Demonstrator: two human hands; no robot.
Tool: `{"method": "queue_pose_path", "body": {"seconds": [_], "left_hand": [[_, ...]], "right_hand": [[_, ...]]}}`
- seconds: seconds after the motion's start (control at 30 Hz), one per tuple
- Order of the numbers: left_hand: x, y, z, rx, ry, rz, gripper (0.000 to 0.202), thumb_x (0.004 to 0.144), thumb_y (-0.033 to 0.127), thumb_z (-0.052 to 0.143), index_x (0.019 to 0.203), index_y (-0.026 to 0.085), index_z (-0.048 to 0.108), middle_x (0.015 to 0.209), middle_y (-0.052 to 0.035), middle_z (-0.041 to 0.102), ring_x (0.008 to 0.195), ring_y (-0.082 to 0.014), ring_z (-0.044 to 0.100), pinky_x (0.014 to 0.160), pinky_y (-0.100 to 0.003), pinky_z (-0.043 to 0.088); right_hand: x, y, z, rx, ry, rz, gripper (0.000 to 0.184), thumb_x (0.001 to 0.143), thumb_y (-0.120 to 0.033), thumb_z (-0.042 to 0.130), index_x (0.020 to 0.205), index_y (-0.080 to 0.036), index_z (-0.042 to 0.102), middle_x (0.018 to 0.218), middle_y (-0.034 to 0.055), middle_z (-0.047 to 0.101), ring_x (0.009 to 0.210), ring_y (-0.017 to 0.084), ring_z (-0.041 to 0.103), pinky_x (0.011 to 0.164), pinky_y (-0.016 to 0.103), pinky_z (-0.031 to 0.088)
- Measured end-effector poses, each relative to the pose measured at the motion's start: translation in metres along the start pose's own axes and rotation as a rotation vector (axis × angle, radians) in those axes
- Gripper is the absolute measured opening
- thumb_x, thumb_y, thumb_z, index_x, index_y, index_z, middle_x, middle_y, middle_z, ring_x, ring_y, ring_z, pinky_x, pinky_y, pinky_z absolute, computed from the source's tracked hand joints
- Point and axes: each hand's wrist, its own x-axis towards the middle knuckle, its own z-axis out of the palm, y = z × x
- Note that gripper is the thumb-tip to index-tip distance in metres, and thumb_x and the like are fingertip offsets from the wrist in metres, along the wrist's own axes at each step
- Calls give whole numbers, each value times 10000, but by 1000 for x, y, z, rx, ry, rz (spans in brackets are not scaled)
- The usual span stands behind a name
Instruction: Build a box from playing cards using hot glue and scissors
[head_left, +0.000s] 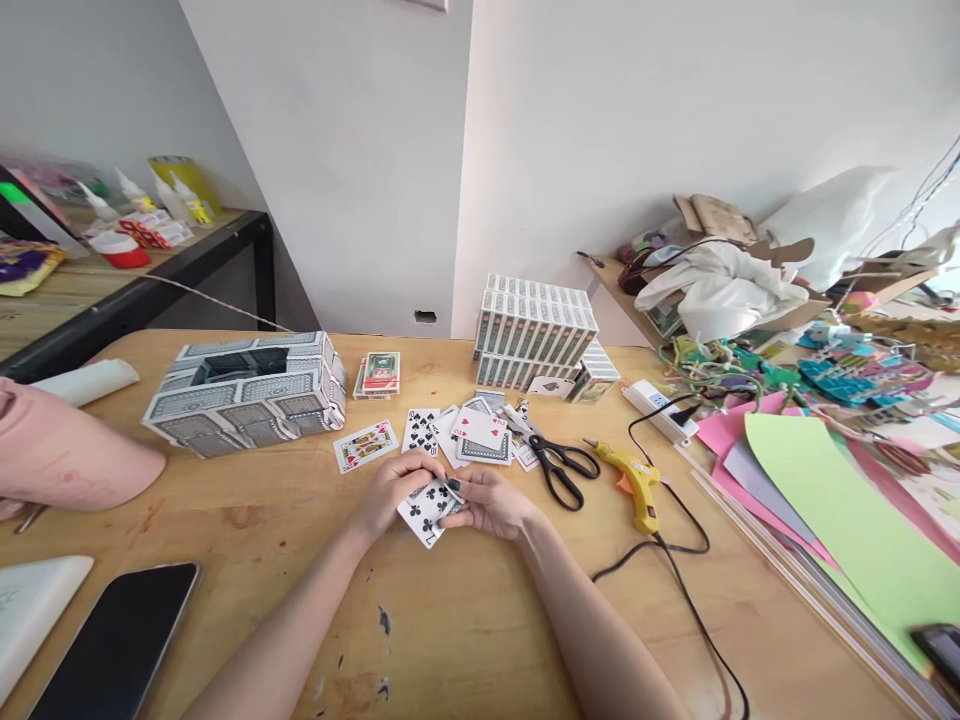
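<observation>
1. Head view: the left hand (390, 495) and the right hand (491, 502) meet over the wooden worktop (480, 620), both sets of fingers closed around a playing card (426, 508), a seven of clubs, face up.
2. The card sits between the two hands, its lower corner sticking out below the left fingers and close to the worktop; whether it touches the wood cannot be told.
3. Just beyond the fingers lies a loose spread of cards (461, 435), some face up, some face down.
4. A king card (365, 445) lies apart, beyond the left fingers.
5. Further beyond the left fingers stands a box covered in card backs (251, 392), with a small card pack (380, 373) beside it.
6. Beyond the right fingers rises a block of stacked cards (534, 335).
7. To the right of the right fingers lie black scissors (561, 465), then a yellow glue gun (636, 482) with its black cord.
8. Well to the right lie coloured paper sheets (825, 500).
9. Near the left forearm lies a dark phone (120, 640).
</observation>
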Motion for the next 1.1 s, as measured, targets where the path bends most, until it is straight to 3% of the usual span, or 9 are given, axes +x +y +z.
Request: {"method": "queue_pose_path", "body": {"seconds": [0.1,0.3,0.6,0.7,0.9,1.1], "left_hand": [[2,-1,-5,36,-23,16,176,712,229,492,695,202,666,795,-30,618,774,-175,550,687,-267,428],[5,7,-12,-36,-83,-111,221,721,319,571,880,191,657,832,-41,654,741,-176,580,638,-262,450],[3,11,-20,-15,-131,47,234,710,283,539,865,187,685,916,-56,647,885,-219,577,778,-313,446],[3,10,-12,1,-72,32,239,717,325,559,871,181,670,912,-58,647,874,-215,579,778,-316,449],[6,-3,10,149,212,34,205,683,376,619,725,175,613,749,-27,617,734,-174,562,669,-270,440],[6,-4,10,131,229,44,181,693,356,598,679,178,625,714,-18,597,709,-160,543,648,-256,419]], "right_hand": [[1,1,3,-24,7,-23,267,688,-282,731,841,-100,609,730,26,629,684,141,634,710,339,557],[7,9,14,-129,152,-155,297,653,-360,731,793,-128,609,762,27,631,716,163,624,664,349,561],[9,10,18,-163,224,-202,309,634,-384,731,766,-144,589,687,0,592,702,164,607,658,360,549],[10,11,19,-189,265,-246,300,654,-403,707,744,-151,572,653,-14,562,658,145,589,658,350,544],[13,17,23,-273,301,-315,265,689,-417,659,738,-183,546,678,-33,522,638,127,549,657,334,536],[14,19,24,-294,312,-321,276,689,-432,649,725,-184,535,660,-39,500,611,112,524,642,317,535]]}}
